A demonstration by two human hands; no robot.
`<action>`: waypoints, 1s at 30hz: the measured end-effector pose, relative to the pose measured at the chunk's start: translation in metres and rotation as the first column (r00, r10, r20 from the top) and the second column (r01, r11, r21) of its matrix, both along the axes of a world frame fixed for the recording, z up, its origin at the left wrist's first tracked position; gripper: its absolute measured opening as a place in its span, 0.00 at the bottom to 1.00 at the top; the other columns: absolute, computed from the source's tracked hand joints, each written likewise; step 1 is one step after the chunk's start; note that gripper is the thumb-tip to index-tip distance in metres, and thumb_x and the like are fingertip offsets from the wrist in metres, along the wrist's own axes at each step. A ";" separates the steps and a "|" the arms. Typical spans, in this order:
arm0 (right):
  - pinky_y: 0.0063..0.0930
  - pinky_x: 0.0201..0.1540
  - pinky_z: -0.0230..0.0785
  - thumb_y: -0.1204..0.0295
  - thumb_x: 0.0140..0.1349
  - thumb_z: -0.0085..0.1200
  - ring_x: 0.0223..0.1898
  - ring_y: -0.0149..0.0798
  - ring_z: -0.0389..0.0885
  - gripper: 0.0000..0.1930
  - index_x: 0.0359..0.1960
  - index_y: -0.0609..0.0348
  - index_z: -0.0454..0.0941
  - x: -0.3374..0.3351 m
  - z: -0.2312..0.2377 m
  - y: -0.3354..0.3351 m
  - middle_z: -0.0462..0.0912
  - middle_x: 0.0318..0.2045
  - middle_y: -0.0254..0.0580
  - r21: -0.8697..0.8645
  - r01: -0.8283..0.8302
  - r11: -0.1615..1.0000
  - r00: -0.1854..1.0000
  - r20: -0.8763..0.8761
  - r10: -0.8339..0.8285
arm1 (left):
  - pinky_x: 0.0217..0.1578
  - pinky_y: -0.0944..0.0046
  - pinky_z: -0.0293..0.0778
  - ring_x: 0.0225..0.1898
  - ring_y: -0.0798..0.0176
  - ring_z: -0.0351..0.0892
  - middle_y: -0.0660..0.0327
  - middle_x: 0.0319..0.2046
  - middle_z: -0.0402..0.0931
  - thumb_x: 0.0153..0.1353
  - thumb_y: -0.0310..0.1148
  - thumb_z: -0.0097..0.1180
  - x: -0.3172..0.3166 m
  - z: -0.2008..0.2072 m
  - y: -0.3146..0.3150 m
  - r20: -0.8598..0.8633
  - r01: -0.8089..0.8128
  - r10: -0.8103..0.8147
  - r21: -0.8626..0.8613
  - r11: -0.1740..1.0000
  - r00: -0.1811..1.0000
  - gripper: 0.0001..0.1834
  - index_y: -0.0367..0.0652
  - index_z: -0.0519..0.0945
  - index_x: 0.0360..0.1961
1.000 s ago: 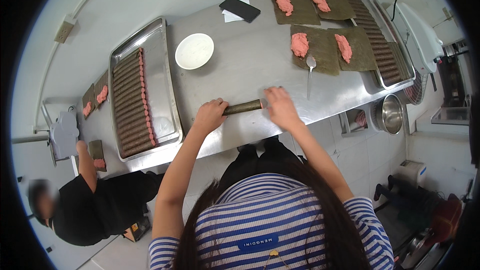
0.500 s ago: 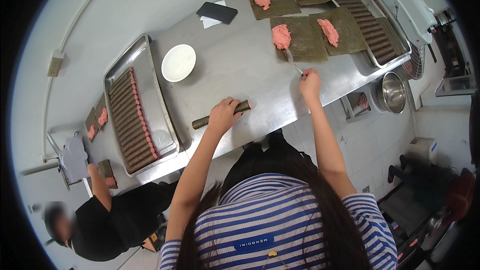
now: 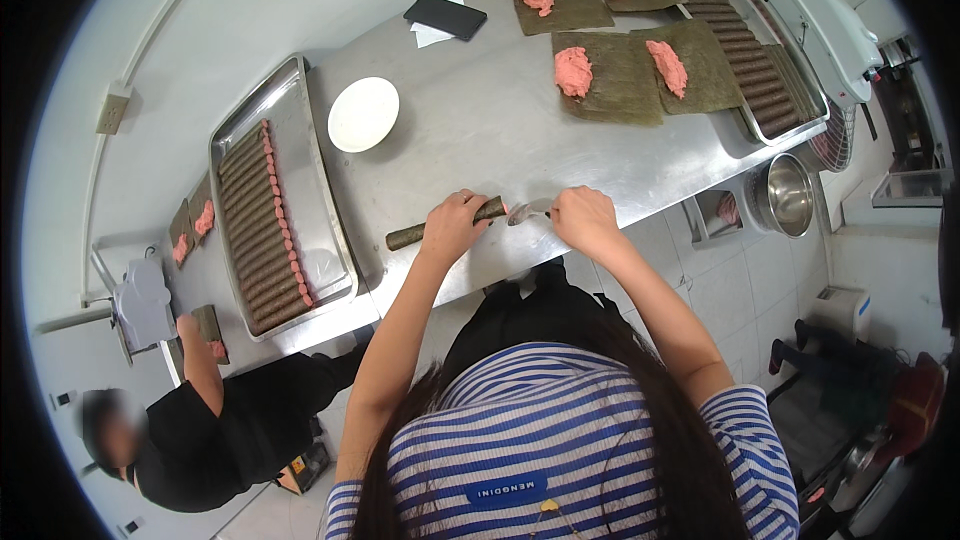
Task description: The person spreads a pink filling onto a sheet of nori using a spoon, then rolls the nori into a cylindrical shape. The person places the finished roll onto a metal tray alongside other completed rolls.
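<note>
My left hand [image 3: 457, 227] is closed over a seaweed roll [image 3: 407, 236] that lies on the steel table, pink filling showing at its right end. In my right hand [image 3: 585, 216] is a metal spoon [image 3: 518, 214], its bowl close to that pink end; I cannot tell whether the two touch. Farther off on the right, seaweed sheets [image 3: 621, 98] lie flat, each bearing a mound of pink paste [image 3: 573, 72].
A tray [image 3: 330, 202] of finished rolls stands at left, another tray [image 3: 822, 120] at far right. Between them are a white bowl [image 3: 363, 114] and a black phone [image 3: 446, 17]. A co-worker [image 3: 230, 430] is at the table's left end. A steel bowl [image 3: 786, 195] sits low on the right.
My right hand has brought the spoon from the pink paste on the nearest seaweed sheet leftward to the roll's right end. My left hand still holds the roll.
</note>
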State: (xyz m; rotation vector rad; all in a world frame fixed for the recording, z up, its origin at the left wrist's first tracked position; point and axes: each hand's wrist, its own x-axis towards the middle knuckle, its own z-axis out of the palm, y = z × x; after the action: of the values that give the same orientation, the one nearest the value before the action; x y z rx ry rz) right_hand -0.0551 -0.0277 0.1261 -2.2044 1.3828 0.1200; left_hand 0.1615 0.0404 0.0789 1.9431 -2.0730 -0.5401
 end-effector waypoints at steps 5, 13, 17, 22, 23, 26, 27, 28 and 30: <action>0.43 0.33 0.74 0.77 0.47 0.50 0.31 0.54 0.82 0.07 0.22 0.63 0.82 0.026 0.012 -0.013 0.81 0.24 0.55 -0.123 -0.110 0.986 0.994 -0.037 0.106 | 0.39 0.56 0.75 0.39 0.55 0.78 0.63 0.38 0.78 0.49 0.34 0.64 -0.001 -0.001 0.002 -0.025 -0.021 0.021 -0.019 1.000 0.999 0.16 0.47 0.81 0.40; 0.35 0.32 0.74 0.71 0.47 0.57 0.31 0.46 0.84 0.05 0.22 0.57 0.83 0.064 0.032 -0.025 0.83 0.25 0.48 -0.215 -0.398 0.892 0.916 -0.150 0.372 | 0.39 0.56 0.76 0.39 0.56 0.78 0.63 0.38 0.78 0.47 0.34 0.65 -0.005 -0.008 0.005 -0.056 -0.063 0.060 -0.051 0.997 0.997 0.16 0.46 0.81 0.40; 0.35 0.33 0.74 0.71 0.46 0.58 0.33 0.44 0.84 0.05 0.24 0.56 0.83 0.080 0.036 -0.028 0.83 0.27 0.47 -0.200 -0.521 0.830 0.851 -0.203 0.485 | 0.39 0.56 0.76 0.39 0.56 0.78 0.63 0.38 0.79 0.47 0.35 0.65 -0.004 -0.011 0.005 -0.061 -0.090 0.086 -0.059 0.994 0.994 0.16 0.46 0.82 0.40; 0.37 0.34 0.75 0.74 0.45 0.56 0.34 0.47 0.84 0.06 0.25 0.58 0.83 0.072 0.048 -0.042 0.83 0.29 0.49 -0.224 -0.386 0.895 0.918 -0.184 0.350 | 0.39 0.57 0.76 0.39 0.57 0.78 0.64 0.37 0.79 0.47 0.35 0.65 -0.006 -0.012 0.007 -0.041 -0.105 0.103 -0.043 0.994 0.994 0.16 0.48 0.82 0.39; 0.38 0.34 0.75 0.74 0.45 0.56 0.34 0.48 0.84 0.06 0.26 0.58 0.83 0.065 0.055 -0.046 0.83 0.29 0.50 -0.240 -0.319 0.917 0.945 -0.153 0.289 | 0.39 0.58 0.76 0.39 0.57 0.78 0.65 0.37 0.79 0.47 0.35 0.65 -0.007 -0.013 0.006 -0.037 -0.106 0.104 -0.043 0.994 0.994 0.16 0.48 0.82 0.40; 0.40 0.35 0.75 0.74 0.45 0.55 0.35 0.50 0.83 0.07 0.27 0.59 0.83 0.057 0.072 -0.052 0.83 0.29 0.53 -0.205 -0.279 0.938 0.952 -0.191 0.241 | 0.40 0.58 0.76 0.39 0.58 0.78 0.65 0.37 0.79 0.47 0.35 0.65 -0.007 -0.012 0.007 -0.050 -0.108 0.105 -0.071 0.992 0.993 0.16 0.49 0.83 0.40; 0.40 0.35 0.75 0.74 0.45 0.55 0.35 0.50 0.83 0.07 0.27 0.60 0.83 0.056 0.070 -0.052 0.83 0.29 0.53 -0.218 -0.292 0.931 0.947 -0.202 0.250 | 0.40 0.58 0.76 0.40 0.58 0.78 0.65 0.38 0.79 0.47 0.35 0.65 -0.007 -0.012 0.007 -0.049 -0.106 0.102 -0.073 0.992 0.994 0.16 0.49 0.83 0.40; 0.40 0.36 0.75 0.74 0.46 0.55 0.35 0.50 0.83 0.07 0.27 0.60 0.83 0.055 0.063 -0.050 0.83 0.29 0.53 -0.231 -0.306 0.924 0.942 -0.214 0.259 | 0.40 0.58 0.76 0.40 0.58 0.78 0.65 0.38 0.79 0.47 0.35 0.64 -0.006 -0.012 0.008 -0.048 -0.105 0.101 -0.075 0.992 0.994 0.16 0.49 0.83 0.40; 0.41 0.36 0.75 0.74 0.46 0.55 0.35 0.51 0.83 0.07 0.27 0.60 0.83 0.055 0.053 -0.046 0.83 0.30 0.54 -0.219 -0.320 0.922 0.933 -0.241 0.267 | 0.40 0.58 0.76 0.40 0.59 0.78 0.65 0.38 0.79 0.47 0.35 0.64 -0.007 -0.014 0.005 -0.053 -0.094 0.090 -0.080 0.992 0.995 0.16 0.49 0.82 0.40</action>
State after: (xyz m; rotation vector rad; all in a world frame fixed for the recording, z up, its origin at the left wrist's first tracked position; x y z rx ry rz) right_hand 0.0004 -0.0738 0.1796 -2.6749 1.2140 0.3031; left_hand 0.1545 0.0456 0.0652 1.9476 -1.9338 -0.4704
